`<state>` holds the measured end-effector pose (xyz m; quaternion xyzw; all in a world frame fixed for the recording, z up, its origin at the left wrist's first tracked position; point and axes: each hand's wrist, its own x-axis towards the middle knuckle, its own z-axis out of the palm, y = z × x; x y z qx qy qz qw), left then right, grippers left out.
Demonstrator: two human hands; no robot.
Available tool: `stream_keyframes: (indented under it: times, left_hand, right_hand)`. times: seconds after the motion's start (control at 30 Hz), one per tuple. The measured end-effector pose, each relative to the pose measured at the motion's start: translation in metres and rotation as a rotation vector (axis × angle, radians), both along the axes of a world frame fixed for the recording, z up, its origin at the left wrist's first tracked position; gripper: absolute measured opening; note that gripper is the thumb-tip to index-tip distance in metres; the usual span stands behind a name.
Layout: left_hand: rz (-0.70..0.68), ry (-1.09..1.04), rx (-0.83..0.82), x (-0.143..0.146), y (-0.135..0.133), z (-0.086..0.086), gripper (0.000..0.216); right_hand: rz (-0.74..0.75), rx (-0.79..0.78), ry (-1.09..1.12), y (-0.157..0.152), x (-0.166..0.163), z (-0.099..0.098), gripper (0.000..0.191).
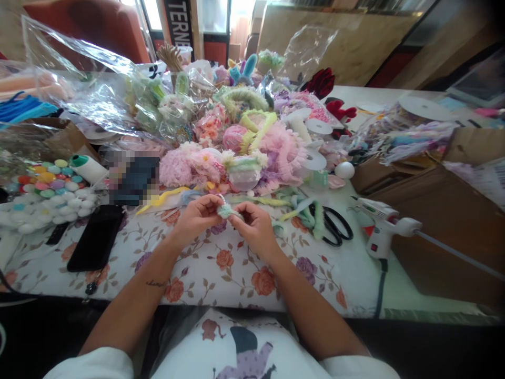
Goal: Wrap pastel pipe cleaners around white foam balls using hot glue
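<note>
Just above the flowered tablecloth (236, 284), my left hand (200, 215) and my right hand (254, 225) meet in the middle of the view. Between their fingertips is a small pale green fuzzy piece (224, 210), pinched from both sides. What exactly it is, I cannot make out. A white strand shows at its upper edge. Behind and to the right of my hands, yellow and green fuzzy strips (303, 208) lie in a loose tangle. Black-handled scissors (338, 226) rest beside them, their blades partly covered by the strips.
A heap of pastel yarn and trims (236, 142) spans the back. At right, a white glue gun (381, 223) with its cord stands by a cardboard box (450, 226). At left lie a black phone (96, 237) and bags of pom-poms (51, 208). White spools (315, 160) sit behind.
</note>
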<state>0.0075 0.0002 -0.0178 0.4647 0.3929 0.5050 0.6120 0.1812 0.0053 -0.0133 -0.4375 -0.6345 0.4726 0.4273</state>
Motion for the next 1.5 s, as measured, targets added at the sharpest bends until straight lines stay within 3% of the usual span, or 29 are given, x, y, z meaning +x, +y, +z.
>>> stream_keyframes:
  times: [0.3,0.63,1.03,1.5]
  left_hand:
    - [-0.033,0.058,-0.108,0.0,0.001,0.005,0.028]
    - [-0.06,0.057,-0.165,0.0,-0.001,0.006,0.043]
    - [0.011,0.103,0.067,0.001,-0.001,0.008,0.023]
    - [0.004,0.207,0.118,-0.002,0.002,0.004,0.02]
  right_hand:
    - [0.051,-0.039,-0.037,0.006,0.004,-0.002,0.024]
    - [0.006,-0.033,-0.049,0.008,0.004,-0.002,0.026]
    - [0.038,-0.019,-0.013,0.007,0.004,-0.001,0.027]
    - [0.053,-0.043,-0.011,0.011,0.005,-0.007,0.028]
